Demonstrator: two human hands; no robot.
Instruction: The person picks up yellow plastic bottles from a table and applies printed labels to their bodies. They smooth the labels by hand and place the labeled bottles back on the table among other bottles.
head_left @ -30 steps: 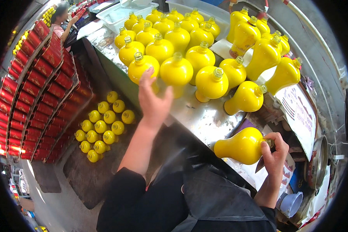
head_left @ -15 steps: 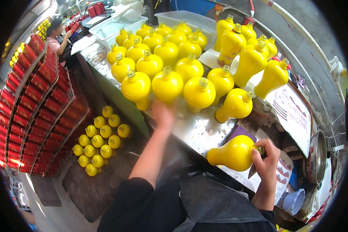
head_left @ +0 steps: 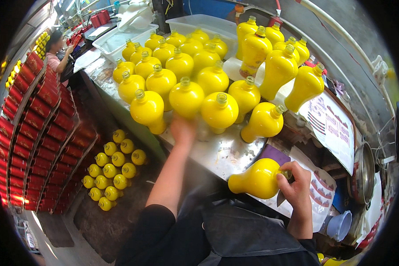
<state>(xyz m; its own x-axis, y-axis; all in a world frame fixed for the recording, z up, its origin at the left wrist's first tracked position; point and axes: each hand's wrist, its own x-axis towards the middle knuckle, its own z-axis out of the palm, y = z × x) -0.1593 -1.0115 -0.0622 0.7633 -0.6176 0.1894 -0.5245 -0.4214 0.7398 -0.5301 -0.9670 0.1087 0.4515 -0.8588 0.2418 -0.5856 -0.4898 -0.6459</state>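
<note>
My left hand [head_left: 183,132] is at the narrow lower part of a glossy yellow bottle [head_left: 186,99] in the front row on the table. Its fingers are blurred and partly behind the bottle, but they appear wrapped round it. My right hand [head_left: 295,181] grips another yellow bottle [head_left: 257,178] by its glass neck; this one lies sideways over the table's near edge, wide shoulder toward the hand. A small dark pointed piece [head_left: 280,198] shows under the right hand; its kind is unclear. Several upright yellow bottles [head_left: 220,111] crowd round the left hand.
Clear plastic tubs [head_left: 204,22] stand behind the bottles. Printed sheets [head_left: 321,188], a purple card [head_left: 274,155] and a pale blue cup [head_left: 339,225] lie right. On the floor at left, several yellow bottles [head_left: 119,158] stand by stacked red boxes [head_left: 31,133]. Another person [head_left: 53,56] works far left.
The view has shifted slightly, moving the scene a little leftward. Both hands stay at the same bottles, and the right hand's bottle is still held sideways.
</note>
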